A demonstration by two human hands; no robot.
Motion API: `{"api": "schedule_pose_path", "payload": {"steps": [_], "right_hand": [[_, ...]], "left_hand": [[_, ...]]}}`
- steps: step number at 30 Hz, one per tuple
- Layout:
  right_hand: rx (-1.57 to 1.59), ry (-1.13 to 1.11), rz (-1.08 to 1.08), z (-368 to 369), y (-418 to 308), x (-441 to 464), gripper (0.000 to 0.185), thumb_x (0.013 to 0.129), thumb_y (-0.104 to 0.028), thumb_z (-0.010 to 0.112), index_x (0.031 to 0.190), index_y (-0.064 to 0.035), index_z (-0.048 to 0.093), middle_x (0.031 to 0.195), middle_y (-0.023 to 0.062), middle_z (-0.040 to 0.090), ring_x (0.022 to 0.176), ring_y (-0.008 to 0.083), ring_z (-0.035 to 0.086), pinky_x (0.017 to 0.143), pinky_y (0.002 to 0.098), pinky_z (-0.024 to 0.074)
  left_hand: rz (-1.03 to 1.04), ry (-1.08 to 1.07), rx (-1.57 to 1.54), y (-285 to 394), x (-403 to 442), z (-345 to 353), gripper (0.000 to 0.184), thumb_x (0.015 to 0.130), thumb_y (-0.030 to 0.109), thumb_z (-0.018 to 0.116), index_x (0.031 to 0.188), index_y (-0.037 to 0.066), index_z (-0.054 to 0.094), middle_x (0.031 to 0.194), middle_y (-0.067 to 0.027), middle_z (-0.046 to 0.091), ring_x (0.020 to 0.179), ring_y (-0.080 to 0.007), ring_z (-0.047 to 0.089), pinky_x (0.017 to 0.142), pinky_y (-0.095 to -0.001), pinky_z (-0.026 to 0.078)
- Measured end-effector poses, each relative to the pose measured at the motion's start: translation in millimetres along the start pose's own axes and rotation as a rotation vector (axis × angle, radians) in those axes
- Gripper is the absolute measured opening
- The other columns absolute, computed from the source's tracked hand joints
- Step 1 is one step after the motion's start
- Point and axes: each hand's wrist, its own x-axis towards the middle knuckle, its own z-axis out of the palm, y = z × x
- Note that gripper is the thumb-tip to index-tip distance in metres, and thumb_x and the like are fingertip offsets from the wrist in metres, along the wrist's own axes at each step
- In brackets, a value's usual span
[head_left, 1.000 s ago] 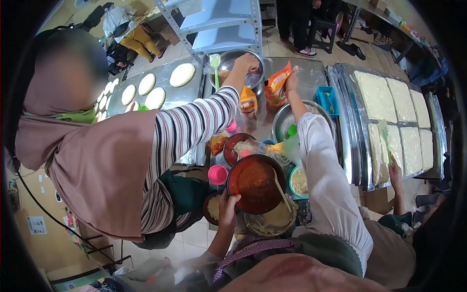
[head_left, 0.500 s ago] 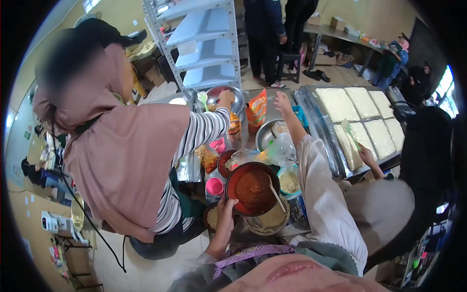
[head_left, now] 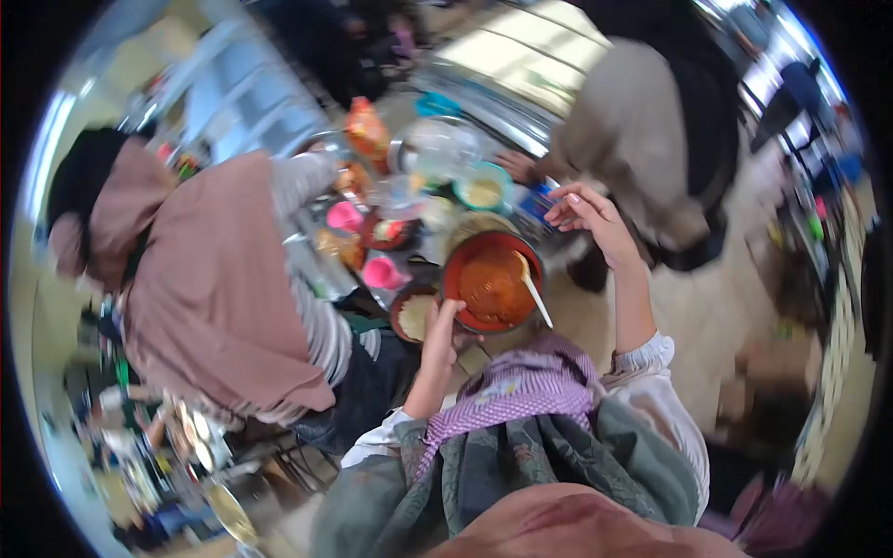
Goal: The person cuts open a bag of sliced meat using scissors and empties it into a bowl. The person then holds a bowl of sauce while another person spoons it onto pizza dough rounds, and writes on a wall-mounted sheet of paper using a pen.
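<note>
My left hand (head_left: 441, 333) grips the left rim of a bowl (head_left: 453, 296), its thumb over the edge. Inside the bowl is orange-red sauce (head_left: 490, 284), and a pale-handled spoon (head_left: 535, 296) leans out on the right. My right hand (head_left: 584, 212) is raised above and to the right of the bowl, fingers apart and slightly bent, with nothing in it. Just left of the bowl sits a smaller bowl of pale shreds (head_left: 415, 318). Beyond it lie a pink cup (head_left: 381, 272) and a teal-rimmed bowl (head_left: 484, 189).
A co-worker in a striped sleeve (head_left: 302, 177) stands at the left. Another person in a beige garment (head_left: 619, 130) is at the upper right. An orange packet (head_left: 367, 133) and a metal bowl (head_left: 435, 146) are on the table. Shelving (head_left: 242, 88) stands behind.
The view has swung to the right. My right hand, earlier at the orange packet, has drawn back beside the sauce bowl. My left hand has kept hold of that bowl.
</note>
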Motion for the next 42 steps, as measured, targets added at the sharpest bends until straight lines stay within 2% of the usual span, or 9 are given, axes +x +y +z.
{"api": "schedule_pose_path", "payload": {"steps": [11, 20, 24, 26, 31, 34, 37, 40, 42], "right_hand": [[-0.141, 0.700, -0.012, -81.8, -17.1, -291.8, 0.027, 0.091, -0.029, 0.052, 0.101, -0.0046, 0.057, 0.080, 0.0017, 0.058, 0.075, 0.0102, 0.056, 0.070, 0.0241, 0.0468], [-0.378, 0.995, 0.224, -163.5, -51.7, -441.8, 0.046, 0.076, -0.027, 0.071, 0.110, -0.0056, 0.049, 0.074, 0.0041, 0.058, 0.068, 0.0114, 0.058, 0.061, 0.0236, 0.0454], [-0.399, 1.316, 0.134, -226.7, -44.2, -488.0, 0.046, 0.074, -0.017, 0.074, 0.110, -0.0050, 0.047, 0.070, 0.0019, 0.056, 0.062, 0.0080, 0.055, 0.058, 0.0218, 0.0430], [-0.340, 1.464, 0.040, -267.8, -27.5, -508.8, 0.043, 0.075, -0.014, 0.073, 0.108, -0.0036, 0.047, 0.069, 0.0010, 0.055, 0.061, 0.0054, 0.052, 0.055, 0.0190, 0.0409], [-0.295, 1.748, 0.043, -358.3, -14.9, -542.8, 0.040, 0.078, -0.015, 0.071, 0.107, -0.0031, 0.046, 0.071, -0.0003, 0.055, 0.058, 0.0038, 0.049, 0.050, 0.0174, 0.0383], [-0.237, 1.788, -0.206, -411.3, -18.2, -546.1, 0.034, 0.082, -0.016, 0.067, 0.108, -0.0029, 0.051, 0.073, 0.0004, 0.055, 0.058, 0.0038, 0.047, 0.049, 0.0179, 0.0377], [-0.010, 1.732, -0.175, -473.8, -14.0, -549.4, 0.027, 0.086, -0.018, 0.062, 0.109, -0.0041, 0.058, 0.076, 0.0005, 0.056, 0.061, 0.0042, 0.048, 0.051, 0.0179, 0.0397], [-0.043, 1.824, -0.180, -547.3, -7.1, -546.7, 0.023, 0.091, -0.018, 0.055, 0.108, -0.0062, 0.063, 0.078, -0.0011, 0.056, 0.064, 0.0037, 0.049, 0.052, 0.0168, 0.0398], [-0.403, 1.901, -0.087, -595.0, -12.4, -545.6, 0.023, 0.092, -0.017, 0.052, 0.109, -0.0068, 0.063, 0.078, -0.0019, 0.055, 0.064, 0.0031, 0.049, 0.052, 0.0159, 0.0387]], "left_hand": [[-0.127, -0.636, 0.254, -82.4, -28.4, 182.9, 0.030, 0.083, 0.014, 0.048, 0.109, -0.002, 0.047, 0.098, -0.0129, 0.059, 0.068, -0.0207, 0.064, 0.043, -0.0309, 0.054], [-0.256, -0.895, 0.326, -239.5, -80.6, 401.5, 0.026, 0.082, 0.015, 0.049, 0.102, -0.002, 0.048, 0.095, -0.0144, 0.059, 0.065, -0.0258, 0.065, 0.048, -0.0354, 0.056], [-0.266, -1.018, 0.402, -312.1, -107.8, 486.6, 0.023, 0.081, 0.016, 0.049, 0.094, -0.002, 0.050, 0.089, -0.0144, 0.057, 0.067, -0.0262, 0.064, 0.051, -0.0357, 0.055], [-0.154, -1.084, 0.412, -330.9, -134.7, 523.9, 0.024, 0.081, 0.016, 0.048, 0.094, -0.004, 0.049, 0.088, -0.0156, 0.057, 0.065, -0.0264, 0.064, 0.051, -0.0359, 0.055], [-0.363, -1.162, 0.448, -391.0, -140.6, 613.2, 0.027, 0.080, 0.015, 0.047, 0.099, -0.004, 0.046, 0.084, -0.0167, 0.059, 0.054, -0.0265, 0.063, 0.046, -0.0300, 0.053], [-0.397, -1.212, 0.497, -426.9, -131.2, 662.9, 0.029, 0.079, 0.014, 0.048, 0.100, -0.005, 0.045, 0.082, -0.0170, 0.060, 0.049, -0.0262, 0.062, 0.044, -0.0284, 0.053], [-0.383, -1.251, 0.539, -458.2, -115.6, 717.7, 0.029, 0.078, 0.014, 0.048, 0.098, -0.007, 0.045, 0.083, -0.0190, 0.059, 0.052, -0.0265, 0.062, 0.047, -0.0313, 0.055], [-0.391, -1.312, 0.551, -495.4, -91.2, 786.9, 0.032, 0.078, 0.012, 0.048, 0.104, -0.007, 0.044, 0.082, -0.0180, 0.059, 0.050, -0.0251, 0.062, 0.045, -0.0295, 0.054], [-0.372, -1.342, 0.574, -509.9, -79.3, 835.7, 0.040, 0.079, 0.008, 0.046, 0.115, -0.007, 0.043, 0.082, -0.0164, 0.060, 0.046, -0.0233, 0.061, 0.041, -0.0262, 0.052]]}}
